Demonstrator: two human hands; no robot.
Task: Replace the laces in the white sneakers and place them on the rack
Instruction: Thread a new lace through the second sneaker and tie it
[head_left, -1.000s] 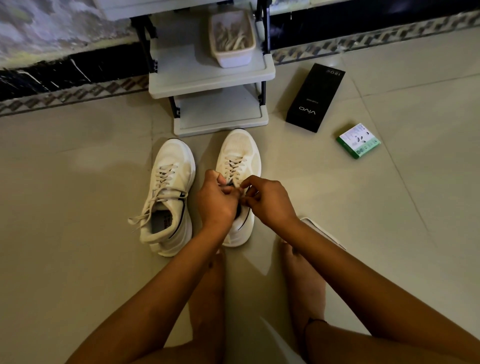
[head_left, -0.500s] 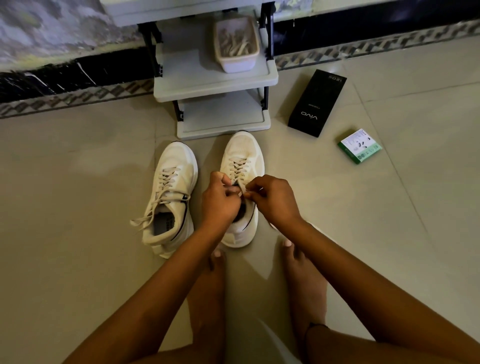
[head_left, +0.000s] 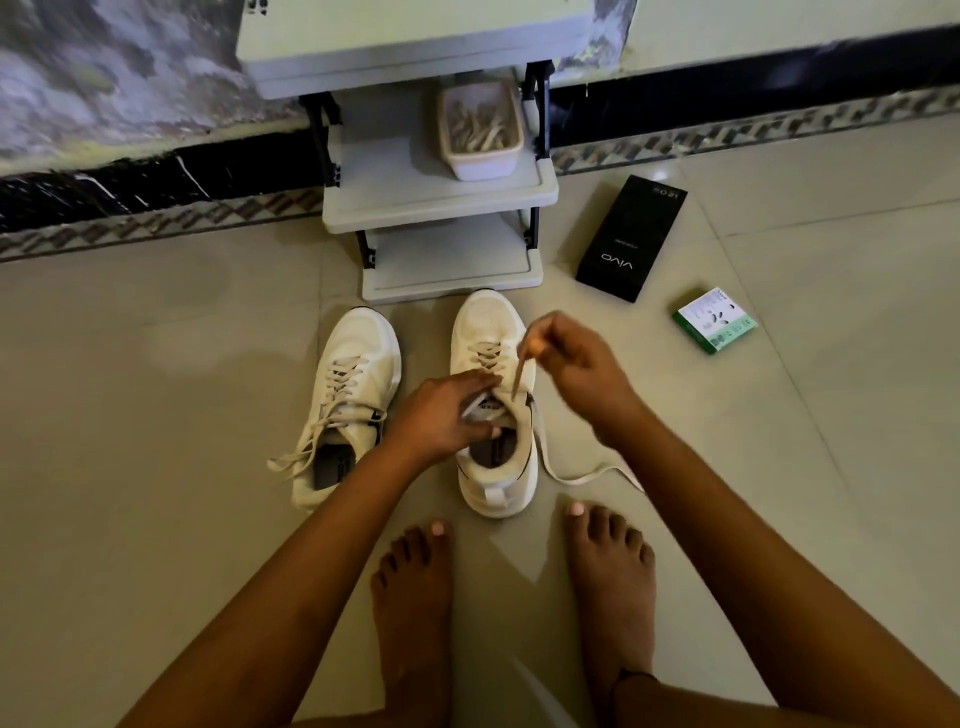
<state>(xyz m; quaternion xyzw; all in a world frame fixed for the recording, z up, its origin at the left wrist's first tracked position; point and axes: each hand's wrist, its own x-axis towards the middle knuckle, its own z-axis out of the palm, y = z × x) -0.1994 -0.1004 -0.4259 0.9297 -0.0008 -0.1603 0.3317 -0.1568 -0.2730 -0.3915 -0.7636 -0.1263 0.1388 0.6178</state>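
Two white sneakers stand side by side on the floor tiles in the head view, just in front of the rack (head_left: 447, 273), toes toward it and heels toward the person, so each shoe's long axis runs away from the person. The left sneaker (head_left: 345, 402) has loose lace ends trailing off its heel side. The right sneaker (head_left: 493, 410) is the one in hand: the left hand (head_left: 441, 415) rests on its tongue and collar, fingers fairly straight and pressing there, thumb at the opening. The right hand (head_left: 574, 364) is raised just beyond and right of the eyelets, fingers curled and pinching one lace end (head_left: 519, 371), which runs taut down and back to the upper eyelets. The other end of the lace (head_left: 582, 475) lies slack on the floor, right of the heel. The right hand is nearer the free lace, and I judge that pulling along that slant will tighten the lacing while the left hand steadies the shoe
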